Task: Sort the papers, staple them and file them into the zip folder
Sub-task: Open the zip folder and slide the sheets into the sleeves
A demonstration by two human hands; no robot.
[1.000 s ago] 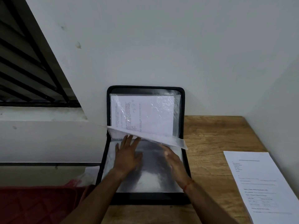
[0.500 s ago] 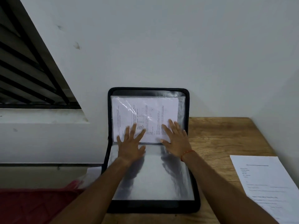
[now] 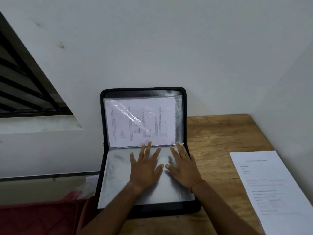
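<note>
The sleeve (image 3: 140, 122) that was mid-flip now lies flat at 12 o'clock in the folder (image 3: 184, 116). The left hand (image 3: 145, 167) and right hand (image 3: 182, 168) have slid off it toward 6 o'clock, and now rest flat on the lower sleeve (image 3: 116, 175).

A person's left hand (image 3: 145, 170) and right hand (image 3: 183, 167) are bare, and the forearms are uncovered for their whole visible length. A thin orange-red thread band (image 3: 196, 184) circles the right wrist, sitting snug just behind the hand.
</note>
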